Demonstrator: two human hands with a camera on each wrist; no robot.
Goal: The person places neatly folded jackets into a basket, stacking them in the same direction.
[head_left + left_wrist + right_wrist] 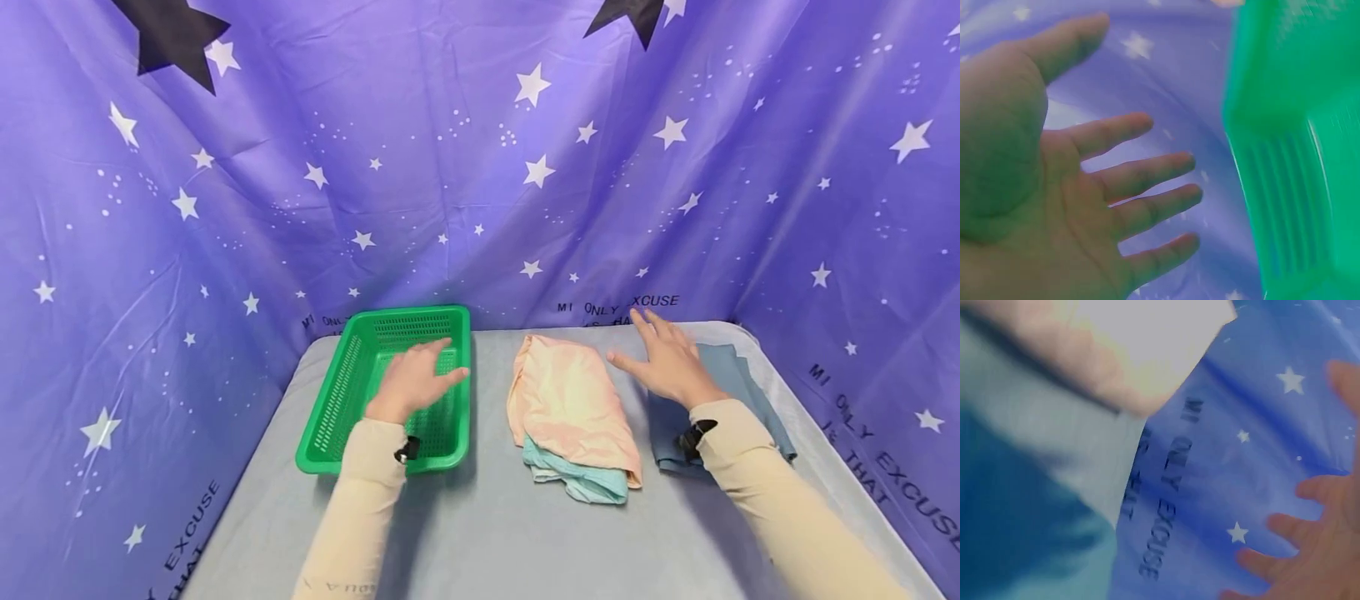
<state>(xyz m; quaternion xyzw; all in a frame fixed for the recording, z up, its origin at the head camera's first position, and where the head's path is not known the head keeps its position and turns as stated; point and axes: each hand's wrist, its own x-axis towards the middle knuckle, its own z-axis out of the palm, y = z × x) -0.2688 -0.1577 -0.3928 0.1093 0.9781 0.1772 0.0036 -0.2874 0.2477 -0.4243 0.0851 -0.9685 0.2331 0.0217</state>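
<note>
Over the green plastic basket (462, 400) hovers my left hand (411, 380), its fingers spread and holding nothing. The left wrist view shows the same palm (1054, 200) with straight fingers, apart from the basket wall (1285, 206). A peach cloth (572, 400) lies folded in the middle, over a teal cloth (581, 477) whose edge sticks out at the front. My right hand (666, 358) is raised between the peach cloth and a dark blue cloth (727, 375), fingers spread and holding nothing. Its arm hides part of the blue cloth.
A grey cloth-covered table (495, 542) bears everything. Purple star-printed curtains (450, 167) close off the back and both sides. The basket has slotted walls, and the part of its inside that shows holds nothing.
</note>
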